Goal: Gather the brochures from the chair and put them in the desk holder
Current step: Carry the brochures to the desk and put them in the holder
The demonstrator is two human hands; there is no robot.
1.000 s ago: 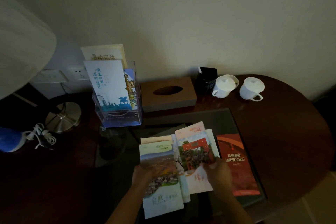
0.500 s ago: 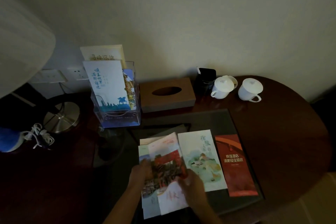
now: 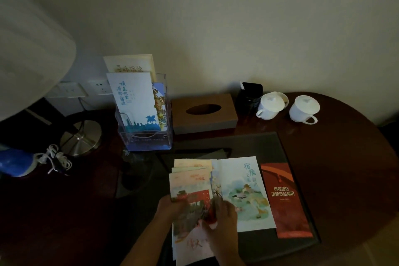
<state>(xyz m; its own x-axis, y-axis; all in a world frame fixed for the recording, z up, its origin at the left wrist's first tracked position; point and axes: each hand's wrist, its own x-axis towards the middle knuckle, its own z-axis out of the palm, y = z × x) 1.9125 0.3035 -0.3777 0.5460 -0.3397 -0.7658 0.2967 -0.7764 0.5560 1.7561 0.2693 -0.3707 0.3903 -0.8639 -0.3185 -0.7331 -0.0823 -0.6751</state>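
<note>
Dim desk (image 3: 345, 157), hands (image 3: 200, 216) hiding brochure stack (image 3: 192, 181), covers murky

Both hands — left (image 3: 170, 207), right (image 3: 222, 224) — grip a brochure stack (image 3: 191, 181) on the dim desk (image 3: 345, 157); a pale brochure (image 3: 244, 181) and red leaflet (image 3: 285, 201) lie beside it — the holder (image 3: 146, 136) stands behind.

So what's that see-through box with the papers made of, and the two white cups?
The brochure holder looks like clear hard plastic, probably acrylic: you can see the leaflets through its glossy walls, and its edges catch the light. The two white cups look like glazed ceramic or porcelain: smooth, evenly white, with lids and loop handles. It is too dim to be sure.
</note>
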